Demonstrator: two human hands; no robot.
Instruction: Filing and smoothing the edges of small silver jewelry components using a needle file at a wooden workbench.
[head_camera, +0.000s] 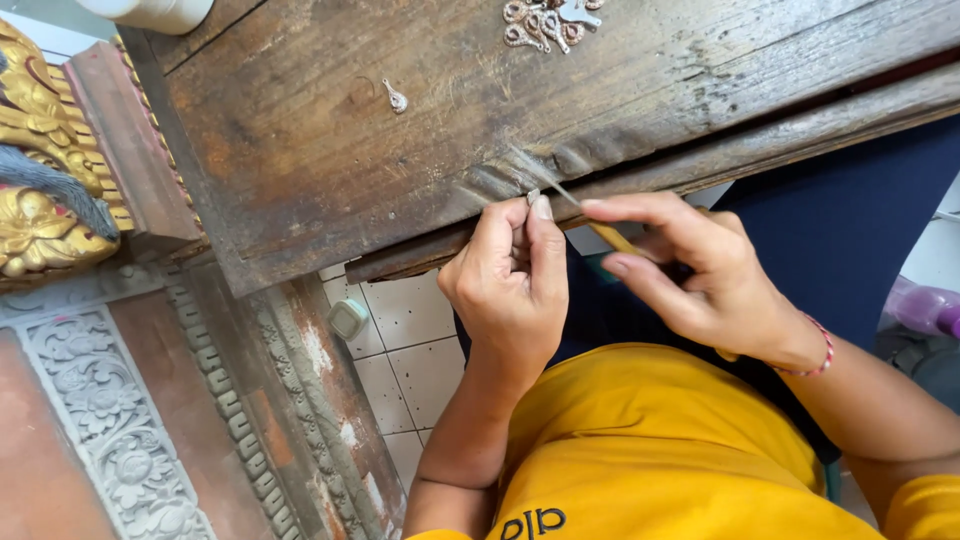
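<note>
Left hand (510, 275) fingers pinch a small metal piece (533, 197) at the surface (300, 150) near edge. Right hand (700, 270) fingers grip a file (590, 222) against it. Filing underway; finished pieces (548, 22) lie at far edge.

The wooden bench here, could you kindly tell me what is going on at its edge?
A person in a yellow shirt pinches a small metal piece in the left hand against the worn edge of the wooden bench. The right hand holds a thin file across it. More small metal pieces lie further back.
</note>
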